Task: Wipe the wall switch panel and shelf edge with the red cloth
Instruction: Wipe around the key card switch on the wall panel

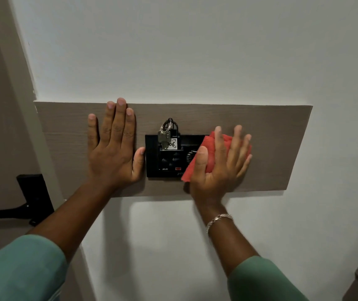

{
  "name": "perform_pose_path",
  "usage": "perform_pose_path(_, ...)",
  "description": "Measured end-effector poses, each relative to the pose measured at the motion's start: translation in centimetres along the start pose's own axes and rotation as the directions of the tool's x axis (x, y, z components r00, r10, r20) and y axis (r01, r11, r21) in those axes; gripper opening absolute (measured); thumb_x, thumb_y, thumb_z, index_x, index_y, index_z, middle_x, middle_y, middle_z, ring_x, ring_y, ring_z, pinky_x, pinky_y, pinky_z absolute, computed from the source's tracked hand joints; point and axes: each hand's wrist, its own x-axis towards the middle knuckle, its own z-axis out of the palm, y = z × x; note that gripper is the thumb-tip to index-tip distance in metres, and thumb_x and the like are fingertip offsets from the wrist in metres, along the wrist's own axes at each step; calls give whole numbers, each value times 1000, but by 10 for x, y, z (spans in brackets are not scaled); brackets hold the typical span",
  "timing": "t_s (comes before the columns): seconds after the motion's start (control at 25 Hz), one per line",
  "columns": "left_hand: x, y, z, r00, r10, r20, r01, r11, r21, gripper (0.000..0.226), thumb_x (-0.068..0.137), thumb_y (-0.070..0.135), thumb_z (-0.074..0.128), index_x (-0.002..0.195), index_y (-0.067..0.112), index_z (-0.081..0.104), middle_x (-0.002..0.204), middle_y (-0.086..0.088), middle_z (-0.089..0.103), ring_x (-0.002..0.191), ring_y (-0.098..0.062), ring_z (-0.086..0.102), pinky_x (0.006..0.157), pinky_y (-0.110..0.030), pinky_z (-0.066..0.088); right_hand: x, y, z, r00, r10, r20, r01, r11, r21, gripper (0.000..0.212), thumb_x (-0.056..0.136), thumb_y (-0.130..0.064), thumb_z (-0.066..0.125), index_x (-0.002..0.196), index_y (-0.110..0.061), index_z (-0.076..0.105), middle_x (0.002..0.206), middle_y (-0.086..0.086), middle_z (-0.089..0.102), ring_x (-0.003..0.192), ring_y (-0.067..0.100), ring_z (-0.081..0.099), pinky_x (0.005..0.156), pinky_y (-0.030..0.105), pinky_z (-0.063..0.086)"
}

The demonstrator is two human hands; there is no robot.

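- A black switch panel (pixel 169 157) is set into a grey-brown wooden board (pixel 271 148) fixed across a white wall (pixel 184 51).
- The right hand (pixel 219 164) presses a red cloth (pixel 204 157) flat against the right part of the panel, fingers spread and only slightly curled, thumb over the cloth's left fold; the cloth is pinned under the palm rather than gripped in a fist.
- The cloth covers the panel's right end and spills onto the board beside it; a lower corner hangs down past the panel's bottom edge.
- The left hand (pixel 115 148) lies fully open and flat on the board just left of the panel, holding nothing, its thumb tip touching the panel's left edge.
- A bunch of keys (pixel 165 135) on a ring hangs from a small black hook at the panel's top, with a white tag (pixel 172 144) bearing handwritten digits, possibly "906", too small to be certain.
- A bracelet (pixel 218 220) circles the right wrist, and both forearms come out of green sleeves (pixel 21 268).
- A black door handle (pixel 28 203) shows at the far left, well apart from the panel.
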Motion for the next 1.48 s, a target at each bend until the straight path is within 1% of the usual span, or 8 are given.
perform_pose_path(0.24,0,0,-1,1000,-7,23,7,1000,-15,74,95,43,28,154,4,8,162,-16,8,152,-25,-6,122,-53,-1,-11,38,-14,864,-471,180,491,867,-87,50,98,-50,44,143,-30,46,155,16,39,148,37,31,122,58,18)
perform_pose_path(0.4,0,0,-2,1000,-17,26,18,1000,-19,73,95,43,27,154,3,10,162,-18,12,151,-24,-6,122,-52,-1,-9,9,-5,1000,15,24,-15,1000,11,49,101,-51,36,144,-31,46,163,11,31,155,26,18,125,59,15)
perform_pose_path(0.48,0,0,-1,1000,-11,24,11,1000,-18,74,95,43,28,154,4,9,162,-18,11,152,-24,-7,122,-51,-2,-3,-11,3,996,84,-20,-82,991,102,50,101,-51,36,146,-32,44,164,8,29,156,23,16,126,55,14)
perform_pose_path(0.56,0,0,2,1000,-6,18,6,1000,-12,74,95,43,28,154,4,7,162,-16,9,152,-24,-7,123,-51,-4,-3,-11,6,990,-142,9,141,987,83,49,101,-50,38,146,-31,45,163,9,31,155,26,21,126,51,14)
perform_pose_path(0.68,-1,-1,3,1000,-8,18,8,1000,0,75,95,44,28,154,4,6,163,-18,12,152,-25,-7,123,-50,-6,-2,18,-6,826,-549,124,555,832,-9,46,98,-48,46,140,-29,53,155,10,40,150,34,31,122,58,21)
perform_pose_path(0.8,1,-2,1,1000,-4,18,3,1000,13,74,95,44,27,154,4,6,163,-18,10,152,-25,-5,122,-50,-5,11,47,-15,706,-682,190,698,716,-23,46,96,-45,53,139,-28,52,153,12,45,144,37,38,116,62,26)
perform_pose_path(1.24,1,0,0,1000,-9,-11,9,1000,23,74,94,43,27,154,3,11,161,-17,12,152,-29,3,122,-51,-1,31,66,-33,945,-327,9,325,943,73,34,95,-15,59,129,-14,59,133,10,52,125,31,50,112,44,40)
perform_pose_path(1.48,0,0,-1,1000,-11,17,12,1000,-24,74,95,44,28,154,4,10,163,-17,12,152,-26,-3,123,-51,-3,2,-28,-11,942,-330,-62,334,900,280,35,98,-26,56,131,-14,58,138,13,53,132,30,49,114,50,39)
